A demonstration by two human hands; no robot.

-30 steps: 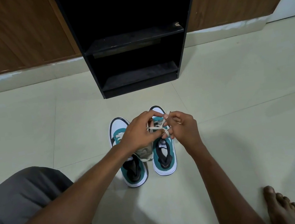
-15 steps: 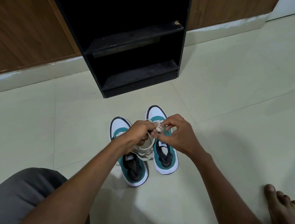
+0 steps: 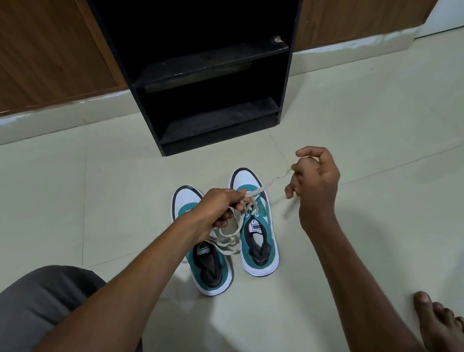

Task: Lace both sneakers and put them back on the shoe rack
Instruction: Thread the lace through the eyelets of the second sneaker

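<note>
Two teal-and-white sneakers stand side by side on the floor, toes pointing at the rack: the left sneaker [image 3: 207,265] and the right sneaker [image 3: 259,237]. A cream lace [image 3: 228,240] runs through the right sneaker's eyelets and droops across the gap between the shoes. My left hand [image 3: 217,207] pinches the lace above the right sneaker's eyelets. My right hand [image 3: 315,182] is off to the right of that shoe, fingers closed on the lace end, which stretches taut back to the shoe. The black shoe rack [image 3: 209,68] stands just beyond, with empty shelves.
A bare foot [image 3: 442,325] rests on the tiles at the lower right. My knee in grey cloth [image 3: 33,317] fills the lower left. Wooden panels and a white skirting [image 3: 38,119] run along the wall behind the rack.
My right hand has swung out to the right and up, drawing the lace end taut through the right sneaker. My left hand has stayed over the shoe holding the lace.
</note>
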